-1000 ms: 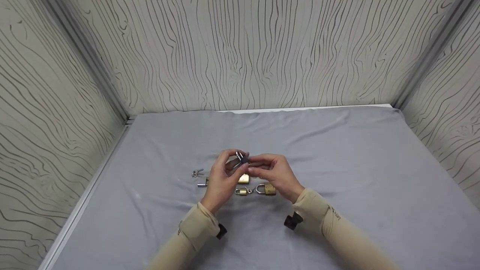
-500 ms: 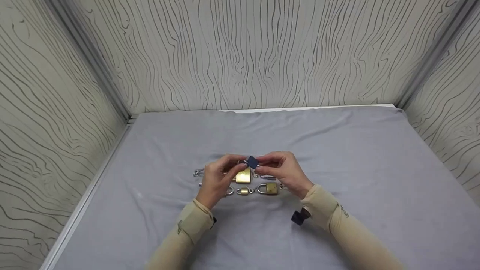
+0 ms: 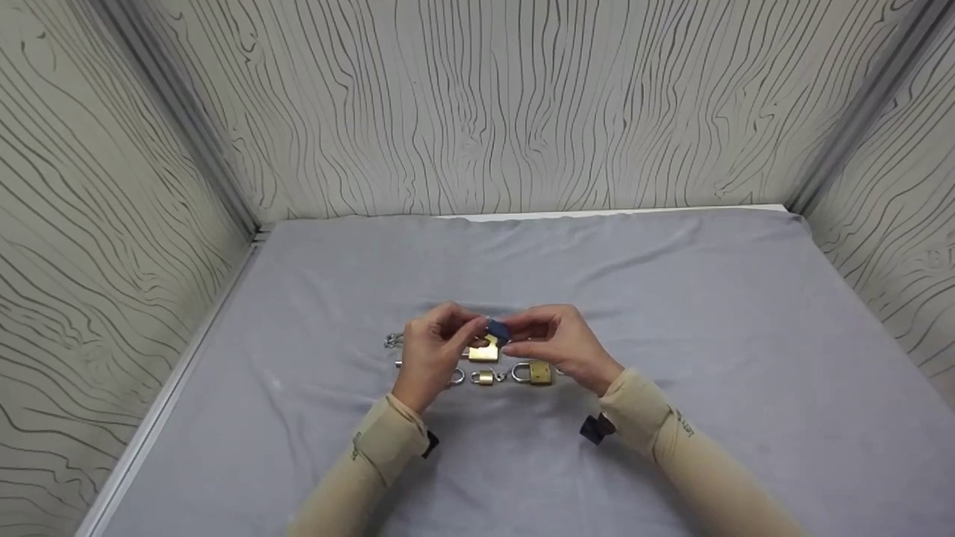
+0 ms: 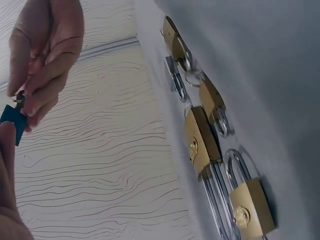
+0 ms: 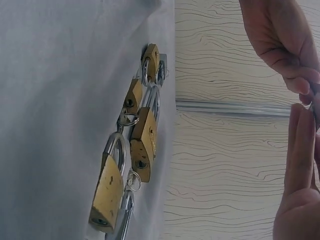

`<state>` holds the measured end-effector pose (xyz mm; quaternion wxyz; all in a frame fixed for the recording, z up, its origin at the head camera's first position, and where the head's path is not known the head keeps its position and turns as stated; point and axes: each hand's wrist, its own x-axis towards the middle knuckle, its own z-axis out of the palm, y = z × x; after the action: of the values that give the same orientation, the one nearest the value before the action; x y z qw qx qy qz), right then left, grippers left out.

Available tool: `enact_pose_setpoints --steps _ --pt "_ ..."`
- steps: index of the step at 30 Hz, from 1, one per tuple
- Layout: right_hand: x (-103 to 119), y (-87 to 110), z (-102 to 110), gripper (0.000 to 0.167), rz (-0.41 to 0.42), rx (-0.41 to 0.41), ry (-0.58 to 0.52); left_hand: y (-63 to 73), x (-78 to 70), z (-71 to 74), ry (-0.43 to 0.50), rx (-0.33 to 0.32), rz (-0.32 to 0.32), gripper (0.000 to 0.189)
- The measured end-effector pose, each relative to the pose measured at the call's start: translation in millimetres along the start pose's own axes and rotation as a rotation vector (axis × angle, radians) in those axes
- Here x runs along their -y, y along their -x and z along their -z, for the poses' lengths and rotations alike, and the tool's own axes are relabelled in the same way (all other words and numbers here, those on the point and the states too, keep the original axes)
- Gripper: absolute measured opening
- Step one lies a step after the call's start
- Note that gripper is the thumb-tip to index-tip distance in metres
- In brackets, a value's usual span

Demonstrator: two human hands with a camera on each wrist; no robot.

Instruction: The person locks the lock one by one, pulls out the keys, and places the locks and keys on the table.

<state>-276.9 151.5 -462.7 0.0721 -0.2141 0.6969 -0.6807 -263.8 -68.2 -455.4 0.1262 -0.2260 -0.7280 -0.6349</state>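
Above the row of locks, a small blue padlock (image 3: 498,330) is held up between both hands. My left hand (image 3: 433,354) pinches it, its thumb lying against the blue body in the left wrist view. The right hand (image 3: 565,344) pinches a small metal piece, which looks like a key (image 4: 19,99), at the edge of the padlock. Fingers cover most of that piece, so how deep it sits cannot be seen. Beneath the hands lie a large brass padlock (image 3: 483,353), a small brass padlock (image 3: 483,377) and another brass padlock (image 3: 532,373).
A bunch of keys (image 3: 392,341) lies left of the left hand. A grey cloth (image 3: 671,298) with wrinkles covers the table. Wood-patterned panels (image 3: 477,112) enclose the back and sides. A silver padlock (image 4: 175,79) lies among the brass ones.
The hands have shifted slightly and turned the blue padlock. Its shackle showed in the left hand at first, then its flat blue face; now it is tilted and partly behind the fingers.
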Motion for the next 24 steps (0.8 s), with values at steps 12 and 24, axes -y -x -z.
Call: enact_pose_setpoints --steps 12,24 --pt "-5 1.6 -2 0.026 0.069 0.012 0.031 1.6 3.1 4.2 -0.003 0.157 0.058 0.02" --pt "-4 2.2 -4 0.03 0.077 0.069 0.109 -0.4 7.4 6.8 -0.131 0.338 0.163 0.028"
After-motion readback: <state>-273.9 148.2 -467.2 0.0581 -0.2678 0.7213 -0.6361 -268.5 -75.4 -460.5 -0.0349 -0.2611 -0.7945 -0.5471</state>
